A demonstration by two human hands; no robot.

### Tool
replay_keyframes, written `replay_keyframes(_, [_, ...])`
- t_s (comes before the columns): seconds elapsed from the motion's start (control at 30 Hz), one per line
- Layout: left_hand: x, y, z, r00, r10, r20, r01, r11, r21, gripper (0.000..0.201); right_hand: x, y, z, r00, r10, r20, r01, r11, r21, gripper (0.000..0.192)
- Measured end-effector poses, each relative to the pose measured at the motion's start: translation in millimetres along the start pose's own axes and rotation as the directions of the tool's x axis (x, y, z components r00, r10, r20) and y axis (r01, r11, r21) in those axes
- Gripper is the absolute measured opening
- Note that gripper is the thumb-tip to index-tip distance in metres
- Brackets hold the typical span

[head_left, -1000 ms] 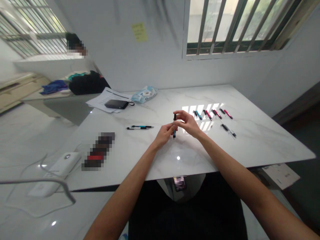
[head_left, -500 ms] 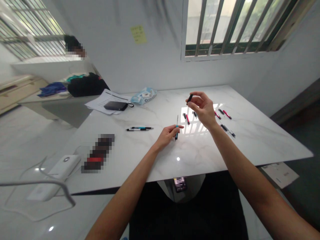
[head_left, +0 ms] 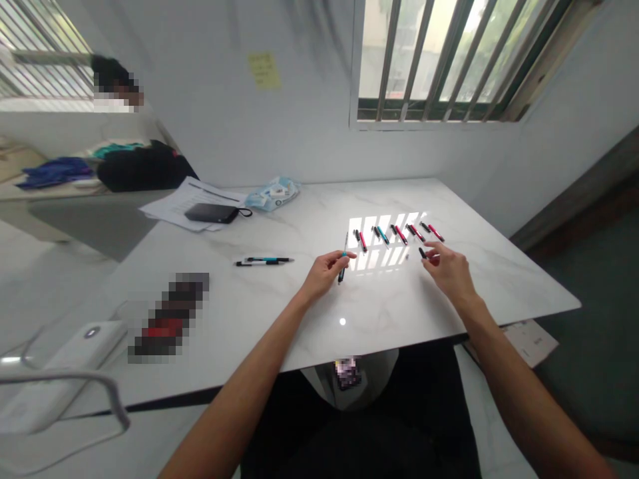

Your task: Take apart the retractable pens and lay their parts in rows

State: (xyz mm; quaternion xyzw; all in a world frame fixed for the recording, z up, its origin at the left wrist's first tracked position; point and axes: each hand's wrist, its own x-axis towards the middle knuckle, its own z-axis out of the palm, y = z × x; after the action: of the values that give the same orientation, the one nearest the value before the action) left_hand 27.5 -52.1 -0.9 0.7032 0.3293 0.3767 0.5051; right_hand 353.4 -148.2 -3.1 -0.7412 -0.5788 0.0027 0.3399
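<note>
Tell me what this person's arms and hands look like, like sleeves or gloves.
Both forearms are bare, with no sleeve in view. The left hand and right hand are ungloved. No watch or bracelet shows; rings are too small to tell.

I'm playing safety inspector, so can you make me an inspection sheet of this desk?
Surface: white marbled table, with sunlight patches.
Job's things: four red pen bodies and one blue pen body in a row, black parts beside them; two pens further left.
Clutter: papers, black pouch, blue-white packet.
Hands: left hand holds an opened pen; right hand at another black piece, grip unclear.
Cables: grey cable, lower left.
Surroundings: barred window, yellow note, another person.
</note>
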Motion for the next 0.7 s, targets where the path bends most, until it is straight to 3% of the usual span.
replay_keyframes(0.27, [-5,-1,0.8,1.0,-0.002,0.027,0.0,0.998,0.067,0.045,4,1,31,0.991,0.091,0.101,-0.082,0.993,-0.087,0.037])
replay_keyframes(0.7, [-6,0,3.5,0.999,0.001,0.033,-0.003,0.999,0.042,0.046,1,5,36,0.996,0.032,0.089,-0.036,0.999,0.037,0.029])
